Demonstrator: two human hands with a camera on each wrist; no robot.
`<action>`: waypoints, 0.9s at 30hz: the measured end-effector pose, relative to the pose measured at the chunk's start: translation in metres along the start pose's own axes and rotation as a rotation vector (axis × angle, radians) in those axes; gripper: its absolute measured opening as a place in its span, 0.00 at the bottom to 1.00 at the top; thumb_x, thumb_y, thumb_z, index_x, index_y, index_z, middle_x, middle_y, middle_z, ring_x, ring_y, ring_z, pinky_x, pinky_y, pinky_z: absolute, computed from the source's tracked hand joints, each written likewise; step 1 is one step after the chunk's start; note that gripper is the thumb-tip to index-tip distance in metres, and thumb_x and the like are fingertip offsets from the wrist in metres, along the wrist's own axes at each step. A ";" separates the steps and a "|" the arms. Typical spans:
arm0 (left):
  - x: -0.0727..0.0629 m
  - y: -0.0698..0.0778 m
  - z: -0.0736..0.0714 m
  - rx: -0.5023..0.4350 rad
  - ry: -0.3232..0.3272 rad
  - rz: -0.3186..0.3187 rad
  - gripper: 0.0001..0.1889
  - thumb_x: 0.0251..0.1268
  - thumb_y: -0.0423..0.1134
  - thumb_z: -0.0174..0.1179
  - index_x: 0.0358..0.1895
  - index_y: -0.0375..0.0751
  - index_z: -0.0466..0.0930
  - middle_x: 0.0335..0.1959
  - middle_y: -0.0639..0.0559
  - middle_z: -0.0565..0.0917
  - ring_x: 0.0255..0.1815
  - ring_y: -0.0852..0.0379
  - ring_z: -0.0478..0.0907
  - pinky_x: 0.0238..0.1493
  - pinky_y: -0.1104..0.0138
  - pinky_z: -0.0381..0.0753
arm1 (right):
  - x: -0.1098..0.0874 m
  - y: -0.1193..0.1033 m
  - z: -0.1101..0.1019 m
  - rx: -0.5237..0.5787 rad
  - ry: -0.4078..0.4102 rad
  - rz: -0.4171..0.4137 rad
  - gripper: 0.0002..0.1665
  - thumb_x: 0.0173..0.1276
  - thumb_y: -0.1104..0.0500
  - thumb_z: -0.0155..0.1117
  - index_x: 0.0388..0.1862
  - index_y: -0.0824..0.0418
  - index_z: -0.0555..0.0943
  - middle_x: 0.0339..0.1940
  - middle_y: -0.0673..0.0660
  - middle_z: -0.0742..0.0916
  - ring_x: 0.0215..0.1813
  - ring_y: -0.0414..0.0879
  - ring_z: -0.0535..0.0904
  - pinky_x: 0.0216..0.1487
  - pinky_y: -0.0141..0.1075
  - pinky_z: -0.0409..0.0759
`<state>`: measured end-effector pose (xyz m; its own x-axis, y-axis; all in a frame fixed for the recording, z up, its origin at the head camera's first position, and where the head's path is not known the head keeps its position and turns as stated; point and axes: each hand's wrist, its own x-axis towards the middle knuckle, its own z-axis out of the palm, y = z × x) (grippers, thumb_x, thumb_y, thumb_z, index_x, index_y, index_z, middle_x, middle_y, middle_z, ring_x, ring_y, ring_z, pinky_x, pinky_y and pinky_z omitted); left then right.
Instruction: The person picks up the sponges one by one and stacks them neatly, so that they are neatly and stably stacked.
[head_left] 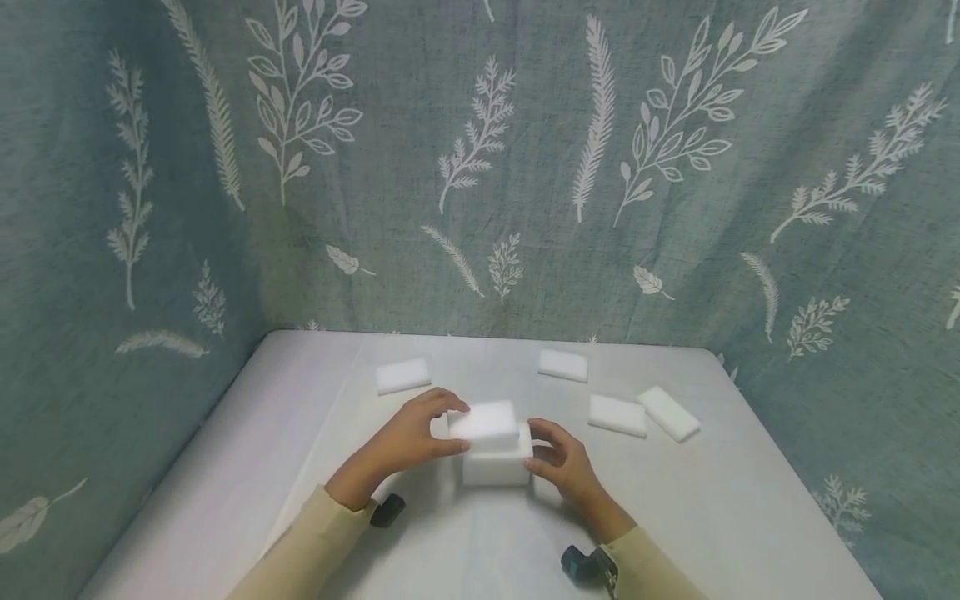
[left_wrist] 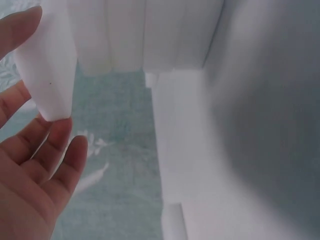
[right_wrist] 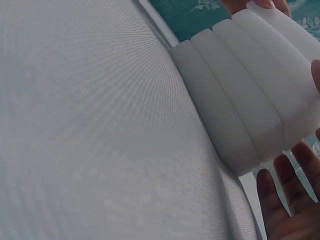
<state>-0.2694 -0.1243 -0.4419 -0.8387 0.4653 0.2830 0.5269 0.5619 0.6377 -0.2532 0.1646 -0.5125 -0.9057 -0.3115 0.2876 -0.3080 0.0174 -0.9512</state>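
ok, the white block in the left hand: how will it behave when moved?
Likely stiff enough not to flop: the white block keeps a straight outline in the left hand. Possibly light, given the fingertip grip, though weight isn't visible. Its broad, flat faces suggest it would slide rather than roll on the stack.

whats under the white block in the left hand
Beneath the held block is a stack of several similar white blocks, clearest in the right wrist view. In the head view it covers most of the stack's top face, so that part cannot be seen.
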 end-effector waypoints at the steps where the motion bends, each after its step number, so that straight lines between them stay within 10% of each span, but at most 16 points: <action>1: 0.001 0.001 0.001 0.011 -0.004 0.000 0.25 0.51 0.51 0.74 0.53 0.52 0.80 0.54 0.62 0.76 0.57 0.57 0.73 0.57 0.57 0.74 | 0.000 0.000 0.000 0.003 0.000 0.003 0.36 0.58 0.71 0.70 0.66 0.70 0.69 0.62 0.67 0.76 0.59 0.65 0.74 0.59 0.46 0.75; 27: 0.009 0.014 0.009 0.088 -0.052 0.037 0.24 0.55 0.52 0.71 0.54 0.48 0.80 0.56 0.55 0.77 0.58 0.53 0.73 0.55 0.55 0.76 | 0.003 0.006 -0.003 0.008 -0.021 -0.113 0.33 0.61 0.73 0.66 0.65 0.74 0.68 0.61 0.71 0.75 0.61 0.55 0.74 0.60 0.55 0.71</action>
<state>-0.2683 -0.1065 -0.4372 -0.8112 0.5206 0.2663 0.5695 0.6002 0.5617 -0.2582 0.1666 -0.5168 -0.8592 -0.3307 0.3903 -0.4052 -0.0259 -0.9139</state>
